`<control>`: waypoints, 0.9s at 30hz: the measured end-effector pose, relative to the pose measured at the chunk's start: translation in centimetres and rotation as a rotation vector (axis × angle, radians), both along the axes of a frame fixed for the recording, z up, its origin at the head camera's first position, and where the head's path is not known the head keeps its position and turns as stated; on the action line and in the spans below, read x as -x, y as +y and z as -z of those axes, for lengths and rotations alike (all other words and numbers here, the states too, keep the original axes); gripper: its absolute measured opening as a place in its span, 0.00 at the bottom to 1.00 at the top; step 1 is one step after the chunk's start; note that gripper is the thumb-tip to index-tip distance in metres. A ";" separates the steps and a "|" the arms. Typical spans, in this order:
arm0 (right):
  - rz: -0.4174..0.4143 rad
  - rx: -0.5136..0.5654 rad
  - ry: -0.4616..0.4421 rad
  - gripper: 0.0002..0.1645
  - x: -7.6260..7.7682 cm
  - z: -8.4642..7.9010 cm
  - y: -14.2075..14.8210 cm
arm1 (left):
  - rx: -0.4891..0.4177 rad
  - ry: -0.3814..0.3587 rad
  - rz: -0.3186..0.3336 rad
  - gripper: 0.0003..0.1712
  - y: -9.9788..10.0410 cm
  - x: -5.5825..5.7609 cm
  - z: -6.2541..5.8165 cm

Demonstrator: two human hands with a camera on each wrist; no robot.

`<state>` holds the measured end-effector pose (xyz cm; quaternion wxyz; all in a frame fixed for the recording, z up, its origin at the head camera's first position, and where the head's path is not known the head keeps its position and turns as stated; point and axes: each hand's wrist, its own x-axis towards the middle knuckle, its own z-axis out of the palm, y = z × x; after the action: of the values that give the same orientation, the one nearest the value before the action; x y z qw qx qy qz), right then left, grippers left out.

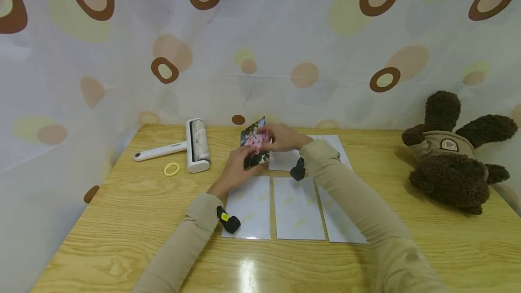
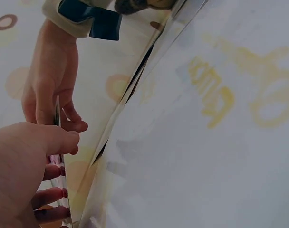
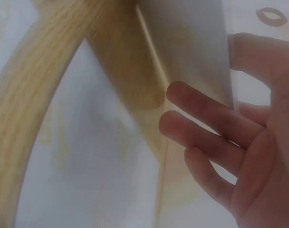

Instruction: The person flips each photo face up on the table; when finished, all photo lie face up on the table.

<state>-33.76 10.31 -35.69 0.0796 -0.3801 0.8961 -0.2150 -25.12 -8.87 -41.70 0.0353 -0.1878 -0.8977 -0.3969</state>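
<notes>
Both hands hold a glossy photo print (image 1: 255,143) with pink flowers, raised on edge and tilted over the back of the table. My left hand (image 1: 237,166) grips its lower left part; in the left wrist view the left hand's (image 2: 21,161) thumb is on one side and its fingers on the other. My right hand (image 1: 283,138) pinches the upper right part between thumb and index finger. The right wrist view shows the print's pale back (image 3: 199,42) and the right hand's (image 3: 261,147) other fingers extended. White sheets with faint yellow marks, such as this sheet (image 1: 299,207), lie below.
A white lint roller (image 1: 198,144) and a yellow ring (image 1: 172,169) lie to the left on the wooden table (image 1: 134,211). A dark brown plush toy (image 1: 447,180) lies at the right. A patterned cloth (image 1: 260,35) hangs behind the table.
</notes>
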 end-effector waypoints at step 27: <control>0.078 -0.179 -0.033 0.40 0.5 3.4 -1.9 | 0.210 -0.011 -0.073 0.21 -0.8 0.3 0.3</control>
<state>-34.27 8.40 -39.07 0.1198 -0.3324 0.9245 -0.1431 -25.40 -9.64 -42.02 0.0247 -0.1554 -0.9408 -0.3001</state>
